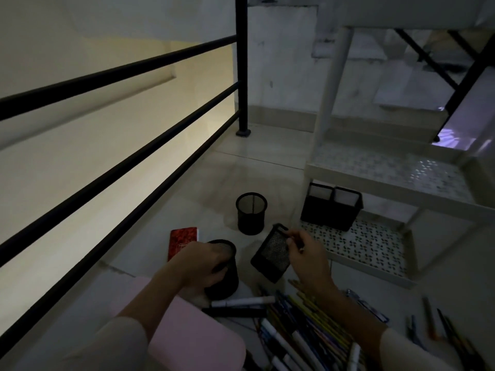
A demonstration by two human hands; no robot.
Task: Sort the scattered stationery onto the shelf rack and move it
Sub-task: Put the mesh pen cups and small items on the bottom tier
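1. Stationery pile point(302, 336) first: pens, pencils and markers heaped on the tiled floor point(267, 162) at the bottom of view, under and beside the right forearm. White marker point(243, 301) lying crosswise at the heap's left edge. Few loose pens point(431, 319) further right, apart from the heap.
2. Right hand point(308, 261) just above the pile, thumb and fingertips pinching the edge of a rectangular mesh holder point(272, 254). Holder tilted hard, one corner down low. Touching the floor or not, can't tell.
3. Left hand point(199, 259) curled over the rim of a round mesh cup point(227, 286), fingers wrapped round the top. Cup roughly upright on the floor, just left of the rectangular holder.
4. Second round mesh cup point(251, 214) standing upright on the floor further out, nobody touching it, near the rack's corner.
5. White shelf rack point(388, 170) on the right, perforated tiers. Black twin-compartment organiser point(330, 210) on the lowest tier at its far left corner, tucked under the middle tier.
6. Red notebook point(182, 241) flat on the floor right behind the left hand, partly hidden by it.
7. Pink padded thing point(195, 338) under the left forearm, no clue what exactly. Black railing point(120, 145) along the whole left side. Pretty dim all round.
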